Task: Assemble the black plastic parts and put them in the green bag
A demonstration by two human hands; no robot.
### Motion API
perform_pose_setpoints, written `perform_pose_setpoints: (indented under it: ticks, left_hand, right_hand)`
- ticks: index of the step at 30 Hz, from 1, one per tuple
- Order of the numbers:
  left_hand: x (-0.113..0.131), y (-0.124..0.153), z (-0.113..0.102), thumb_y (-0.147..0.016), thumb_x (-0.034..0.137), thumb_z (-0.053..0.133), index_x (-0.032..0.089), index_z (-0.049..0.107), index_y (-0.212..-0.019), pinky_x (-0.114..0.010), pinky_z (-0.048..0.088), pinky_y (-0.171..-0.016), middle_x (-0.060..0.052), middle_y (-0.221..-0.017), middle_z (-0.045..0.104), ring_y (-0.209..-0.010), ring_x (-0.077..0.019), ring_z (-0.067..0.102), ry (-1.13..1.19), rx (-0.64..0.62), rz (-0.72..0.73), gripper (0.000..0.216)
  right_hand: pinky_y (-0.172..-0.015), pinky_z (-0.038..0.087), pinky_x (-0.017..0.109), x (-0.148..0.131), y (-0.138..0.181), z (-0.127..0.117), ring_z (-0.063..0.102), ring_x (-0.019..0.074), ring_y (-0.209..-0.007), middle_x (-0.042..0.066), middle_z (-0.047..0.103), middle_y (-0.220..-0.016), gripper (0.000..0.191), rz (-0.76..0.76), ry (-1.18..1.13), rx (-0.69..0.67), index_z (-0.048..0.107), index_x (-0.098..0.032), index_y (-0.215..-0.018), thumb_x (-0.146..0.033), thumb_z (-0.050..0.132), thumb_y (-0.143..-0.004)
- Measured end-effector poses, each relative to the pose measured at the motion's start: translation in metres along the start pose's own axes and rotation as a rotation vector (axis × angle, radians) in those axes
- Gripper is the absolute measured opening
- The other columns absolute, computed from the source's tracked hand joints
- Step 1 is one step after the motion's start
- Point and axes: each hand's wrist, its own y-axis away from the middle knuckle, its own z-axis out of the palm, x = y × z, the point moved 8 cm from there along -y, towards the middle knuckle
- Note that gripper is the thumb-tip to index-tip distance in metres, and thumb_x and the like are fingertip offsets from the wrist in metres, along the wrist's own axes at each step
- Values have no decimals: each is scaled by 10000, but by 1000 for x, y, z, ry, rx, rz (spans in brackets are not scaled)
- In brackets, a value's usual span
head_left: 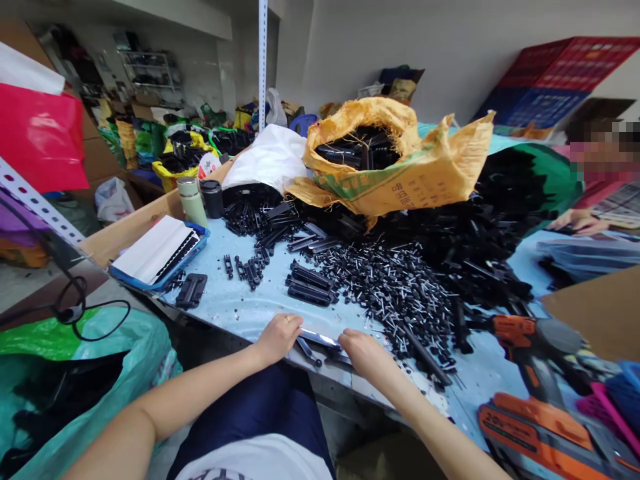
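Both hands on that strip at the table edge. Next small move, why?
Probably line the small black piece up with the strip: left hand and right hand hold its ends, and the piece lies just under it at the edge of the table.

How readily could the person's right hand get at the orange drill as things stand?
Probably yes: the orange drill lies on the table, right of the right hand, with only small loose black parts between. The hand is on a metal strip, though.
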Motion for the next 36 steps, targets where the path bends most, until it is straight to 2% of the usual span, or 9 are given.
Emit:
perform_pose_setpoints:
  ticks: [2,5,9,12,18,23,26,31,36]
  left_hand:
    - [18,-3,4,-891,201,440,162,549,-1088,-423,430,-942,-114,-1063,631,-1052,-221,567,-83,-12,80,229]
    - [50,-7,29,-863,281,508,141,512,-1133,-400,389,-964,-121,-1091,605,-1117,-239,513,-118,-172,235,304]
    - [55,-16,63,-792,507,567,124,478,-1156,-393,427,-839,-121,-1044,595,-1013,-266,535,-189,-372,146,536]
    - [47,-20,73,-778,574,541,141,516,-1080,-376,428,-789,-105,-1002,592,-967,-262,540,-197,-424,97,528]
    - [43,-18,75,-691,625,610,140,529,-1035,-348,414,-809,-98,-1001,587,-964,-252,534,-144,-432,161,600]
    - [41,-17,80,-726,538,631,164,524,-1024,-346,415,-786,-78,-1010,586,-975,-245,529,-156,-409,58,491]
    - [37,-18,78,-752,508,613,160,516,-1047,-357,416,-782,-82,-1026,581,-979,-249,524,-163,-379,-23,466]
    - [41,-16,79,-682,555,662,161,532,-1026,-344,412,-805,-75,-1007,583,-981,-242,522,-116,-422,37,539]
    - [37,-13,77,-742,479,630,155,531,-1029,-359,422,-783,-84,-1011,588,-978,-250,528,-137,-410,-39,444]
  right_hand:
    - [-692,428,246,2,-3,-1,639,190,-801,92,664,-842,269,-27,-61,44,649,-161,-806,-35,412,-822]
    - [-661,462,256,14,0,4,649,183,-741,56,677,-800,220,-26,-212,215,651,-184,-835,-162,437,-880]
    - [-745,512,291,20,27,24,650,190,-863,91,674,-954,246,-162,-328,628,627,-184,-1029,-267,424,-917]
    - [-797,521,330,21,46,49,622,209,-970,111,634,-1086,416,-213,-326,802,462,-208,-1297,-301,495,-894]
    - [-616,520,289,26,42,64,618,177,-697,46,642,-785,537,-313,-298,697,380,-226,-1375,-322,540,-871]
    - [-606,514,286,29,37,60,594,175,-685,52,640,-792,599,-433,-246,712,307,-222,-1415,-294,545,-870]
    - [-620,515,284,38,32,64,590,171,-698,74,646,-845,620,-380,-256,740,289,-203,-1423,-281,551,-866]
    - [-616,503,295,39,28,71,575,171,-674,50,623,-764,506,-478,-271,693,399,-220,-1362,-350,507,-885]
    - [-635,521,328,39,32,79,577,184,-684,58,622,-794,547,-327,-248,742,359,-222,-1391,-291,522,-873]
